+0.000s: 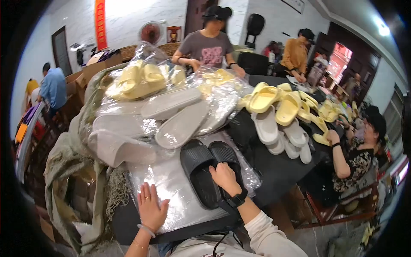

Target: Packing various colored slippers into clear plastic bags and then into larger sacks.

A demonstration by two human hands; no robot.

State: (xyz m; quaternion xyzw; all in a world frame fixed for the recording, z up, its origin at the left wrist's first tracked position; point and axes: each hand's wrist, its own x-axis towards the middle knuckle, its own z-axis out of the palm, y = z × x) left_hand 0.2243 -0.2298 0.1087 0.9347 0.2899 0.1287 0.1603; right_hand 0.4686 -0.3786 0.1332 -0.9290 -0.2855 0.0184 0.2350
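My left hand [152, 208] lies flat, fingers spread, on a stack of clear plastic bags [173, 171] at the table's near edge. A pair of black slippers [198, 160] with ribbed straps rests on that stack, toes pointing away from me. Over the right slipper, my right hand [225, 176] is closed, its fingers gripping near the inner edges of the pair; the fingertips are partly hidden. Just beyond are grey slippers [182, 124] in clear bags. Bagged yellow slippers [141, 79] are heaped behind them.
Loose yellow slippers [264, 99] and white slippers [266, 126] cover the dark table [274, 171] to the right. An open woven sack [77, 167] stands at the left. One person [207, 51] works across the table, another [359, 158] sits at the right, handling yellow slippers.
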